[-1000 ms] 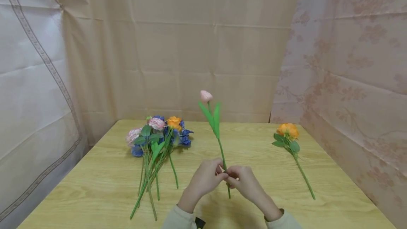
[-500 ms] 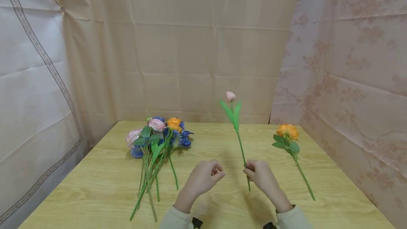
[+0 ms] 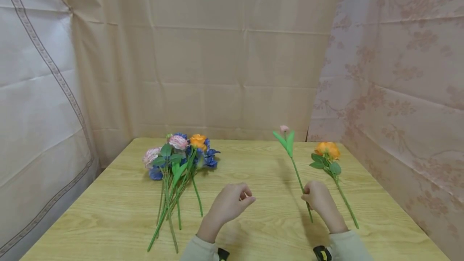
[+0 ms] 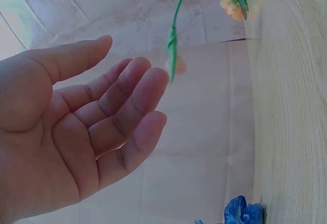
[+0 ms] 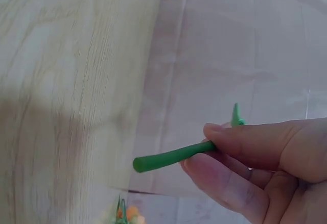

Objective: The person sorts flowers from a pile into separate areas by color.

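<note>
A pink tulip point(image 3: 288, 145) with two long green leaves leans up and to the left from my right hand point(image 3: 322, 201). Thumb and fingertips pinch its stem low down, and the right wrist view shows the cut stem end point(image 5: 161, 160) poking out past them. Over the middle of the table hovers my left hand point(image 3: 229, 204), holding nothing; its fingers point(image 4: 148, 94) are loosely bent in the left wrist view. To the right of the tulip lies an orange flower point(image 3: 328, 151) with dark green leaves, its stem apart from my right hand.
On the left of the wooden table point(image 3: 250, 196) lies a pile of flowers: pink blooms point(image 3: 179, 142), blue petals point(image 3: 211, 159) and an orange rose point(image 3: 198, 141), stems toward me. A beige curtain point(image 3: 232, 71) hangs behind, with patterned cloth point(image 3: 406, 92) on the right.
My right hand has carried the tulip to the right, away from my left hand, and the bloom has dropped lower. The left hand has let go of the stem and stayed near its place.
</note>
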Motion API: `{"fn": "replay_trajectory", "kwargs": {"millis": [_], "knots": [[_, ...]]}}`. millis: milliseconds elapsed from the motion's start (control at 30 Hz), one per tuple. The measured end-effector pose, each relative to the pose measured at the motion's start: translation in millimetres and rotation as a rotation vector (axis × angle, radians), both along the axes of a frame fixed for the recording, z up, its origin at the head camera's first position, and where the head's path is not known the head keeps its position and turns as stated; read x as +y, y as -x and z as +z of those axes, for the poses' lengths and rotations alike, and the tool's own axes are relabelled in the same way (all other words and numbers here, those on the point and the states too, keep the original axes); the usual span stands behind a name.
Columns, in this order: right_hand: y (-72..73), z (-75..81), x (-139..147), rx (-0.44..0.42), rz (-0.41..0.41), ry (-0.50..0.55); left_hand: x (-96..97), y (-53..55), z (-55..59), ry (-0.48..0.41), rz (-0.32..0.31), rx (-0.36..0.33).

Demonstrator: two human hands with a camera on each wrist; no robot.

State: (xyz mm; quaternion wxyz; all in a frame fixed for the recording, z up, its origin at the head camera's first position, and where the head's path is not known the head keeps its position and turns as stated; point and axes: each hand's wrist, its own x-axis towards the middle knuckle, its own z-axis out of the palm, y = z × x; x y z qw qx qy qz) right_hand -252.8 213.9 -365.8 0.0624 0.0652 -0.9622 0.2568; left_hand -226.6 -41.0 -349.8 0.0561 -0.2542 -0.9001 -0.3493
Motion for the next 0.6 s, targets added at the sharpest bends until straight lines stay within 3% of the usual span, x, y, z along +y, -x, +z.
{"fn": "replay_trajectory", "kwargs": {"millis": [267,600], "knots": [[6.7,-5.5,7.4,-0.025,-0.035,-0.055,-0.8,-1.5,0.5,0.010,-0.007,-0.037],[15.9,-18.8,19.1,-0.072,-0.054,-0.018,-1.1,-1.4,-0.7,0.040,-0.016,-0.084]]}}
